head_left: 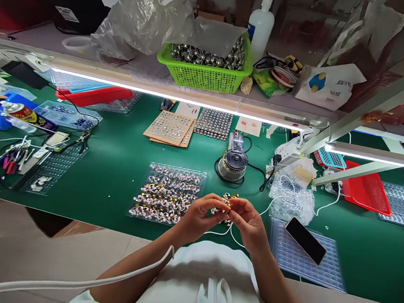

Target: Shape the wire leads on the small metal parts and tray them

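My left hand (202, 217) and my right hand (251, 223) meet above the bench near my body. The fingers of both are pinched together at the tips. What sits between them is too small and too covered to name. Just behind and under the fingertips shows a small heap of white, black and yellow parts (231, 197), partly hidden by the hands. Left of my left hand lies a clear plastic tray (203, 175), with rows of similar small white parts (166, 199) with yellow tabs and dark loops.
A round grey device (234, 165) with a black cable stands beyond my hands. To the right, a phone (305, 240) rests on stacked clear trays (332, 271). White cables run close to my hands. Overhead, a shelf holds a green basket (207, 78) of shiny metal balls.
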`<control>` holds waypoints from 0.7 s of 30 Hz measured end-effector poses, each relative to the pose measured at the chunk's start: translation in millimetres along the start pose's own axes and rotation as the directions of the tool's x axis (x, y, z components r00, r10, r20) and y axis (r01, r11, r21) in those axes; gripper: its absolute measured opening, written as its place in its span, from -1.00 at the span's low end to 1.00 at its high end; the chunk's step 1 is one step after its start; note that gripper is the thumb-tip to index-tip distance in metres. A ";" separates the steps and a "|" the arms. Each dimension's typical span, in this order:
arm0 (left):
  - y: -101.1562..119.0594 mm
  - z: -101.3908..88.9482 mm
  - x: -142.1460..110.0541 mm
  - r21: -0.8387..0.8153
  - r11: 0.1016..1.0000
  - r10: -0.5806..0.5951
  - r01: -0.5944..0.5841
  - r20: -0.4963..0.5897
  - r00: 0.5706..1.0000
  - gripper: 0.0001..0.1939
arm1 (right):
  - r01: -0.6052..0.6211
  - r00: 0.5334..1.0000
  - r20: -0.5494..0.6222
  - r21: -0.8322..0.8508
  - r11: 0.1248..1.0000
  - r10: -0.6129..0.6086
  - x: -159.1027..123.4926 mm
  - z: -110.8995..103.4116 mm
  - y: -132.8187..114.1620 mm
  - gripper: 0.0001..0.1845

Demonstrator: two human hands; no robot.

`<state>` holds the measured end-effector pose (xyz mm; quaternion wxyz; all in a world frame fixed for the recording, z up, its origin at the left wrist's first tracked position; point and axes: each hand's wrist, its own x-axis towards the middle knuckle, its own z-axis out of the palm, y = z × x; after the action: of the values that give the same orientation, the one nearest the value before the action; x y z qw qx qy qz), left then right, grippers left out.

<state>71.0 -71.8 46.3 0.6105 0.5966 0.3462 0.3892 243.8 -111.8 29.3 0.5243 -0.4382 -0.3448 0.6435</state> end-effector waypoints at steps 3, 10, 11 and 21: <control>0.2 -2.6 -0.5 -0.061 0.998 -0.024 0.024 -0.004 1.000 -0.87 | -0.008 0.995 0.096 0.047 0.999 0.003 -0.3 1.9 2.0 -0.64; -2.2 -5.7 1.1 -0.312 0.938 -0.140 0.150 0.056 0.989 -0.87 | -0.070 0.981 0.186 0.088 0.994 0.053 -0.3 2.7 3.7 -0.59; -2.1 -6.0 1.5 -0.320 0.934 -0.149 0.161 0.062 0.987 -0.86 | -0.070 0.982 0.182 0.087 0.994 0.054 -0.2 1.4 3.3 -0.60; -0.9 3.1 0.7 -0.412 0.845 -0.337 0.342 0.087 0.937 -0.79 | -0.013 0.992 0.123 -0.116 0.993 0.027 1.5 -8.8 0.0 -0.60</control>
<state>74.2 -72.6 45.6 0.7857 0.3824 0.3505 0.3370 251.8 -110.5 25.7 0.4690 -0.4303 -0.4090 0.6539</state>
